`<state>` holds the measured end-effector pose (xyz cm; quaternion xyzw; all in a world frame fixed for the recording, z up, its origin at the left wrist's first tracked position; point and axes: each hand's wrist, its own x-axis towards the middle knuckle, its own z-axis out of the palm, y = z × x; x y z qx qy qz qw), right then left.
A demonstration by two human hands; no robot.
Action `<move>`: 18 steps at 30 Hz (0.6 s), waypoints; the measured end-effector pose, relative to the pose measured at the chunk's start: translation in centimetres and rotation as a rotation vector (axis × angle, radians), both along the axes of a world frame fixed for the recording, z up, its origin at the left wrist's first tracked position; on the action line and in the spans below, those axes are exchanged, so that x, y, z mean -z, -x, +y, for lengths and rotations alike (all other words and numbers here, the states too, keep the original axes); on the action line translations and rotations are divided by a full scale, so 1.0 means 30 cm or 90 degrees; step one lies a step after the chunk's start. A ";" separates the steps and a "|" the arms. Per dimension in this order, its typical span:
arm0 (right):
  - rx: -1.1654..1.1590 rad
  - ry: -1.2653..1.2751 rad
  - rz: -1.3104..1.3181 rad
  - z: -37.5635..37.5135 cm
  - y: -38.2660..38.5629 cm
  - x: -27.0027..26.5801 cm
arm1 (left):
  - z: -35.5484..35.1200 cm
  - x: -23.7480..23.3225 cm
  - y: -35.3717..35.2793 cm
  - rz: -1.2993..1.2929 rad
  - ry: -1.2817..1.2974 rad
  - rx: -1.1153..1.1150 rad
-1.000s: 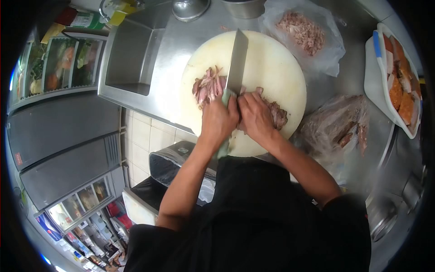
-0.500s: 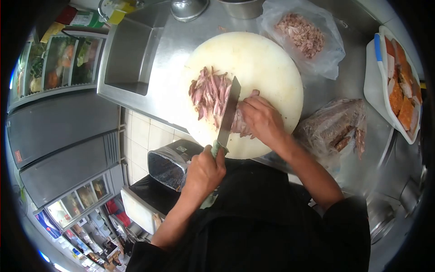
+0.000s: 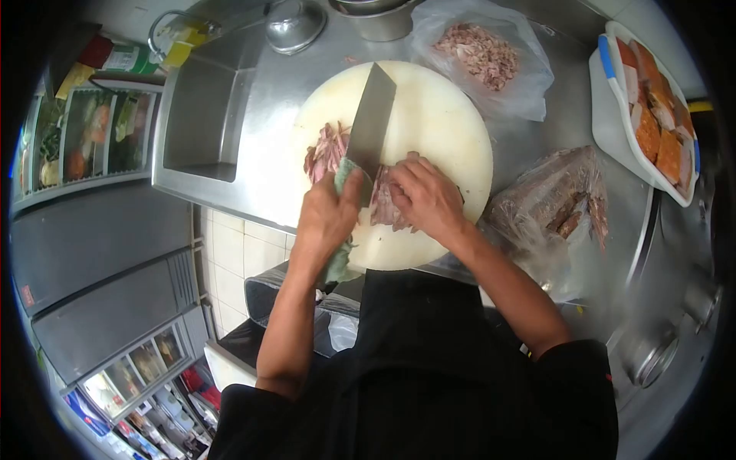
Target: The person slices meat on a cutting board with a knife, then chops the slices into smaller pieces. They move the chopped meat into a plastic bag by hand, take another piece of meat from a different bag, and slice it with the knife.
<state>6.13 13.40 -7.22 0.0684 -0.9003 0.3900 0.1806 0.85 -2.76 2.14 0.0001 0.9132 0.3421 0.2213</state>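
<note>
The flat, pinkish-brown slab of meat (image 3: 389, 211) is lying on the round, cream-white cutting board (image 3: 441, 96), under the bent, bunched fingers of the right hand (image 3: 429, 198), which are holding it down from above; the thumb is too hidden to tell. The slab is probably being light, firm yet yielding, a little slick with fat and apt to fray along its grain; its top, with fingertips tucked back, is looking the surest hold.

The left hand (image 3: 326, 213) is wrapping its fingers round the handle end of the broad, grey steel cleaver (image 3: 372, 119), where a crumpled, pale-green cloth (image 3: 339, 265) is showing. That tool is likely feeling stiff and blade-heavy, best held there.

Left of the blade, thin, ragged, pink meat strips (image 3: 326, 149) are lying heaped. Beyond the board, a filmy, whitish plastic bag (image 3: 533, 88) is holding small, pale meat bits (image 3: 484, 57), a wrinkled, clear plastic bag (image 3: 529, 201) is clinging round dark, rough meat, and a smooth, white tub (image 3: 609, 126) is holding blocky, orange-crusted slabs (image 3: 648, 138).
</note>
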 end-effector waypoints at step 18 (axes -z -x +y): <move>-0.002 -0.028 -0.011 -0.012 0.002 0.026 | -0.061 0.043 -0.328 0.073 0.207 0.071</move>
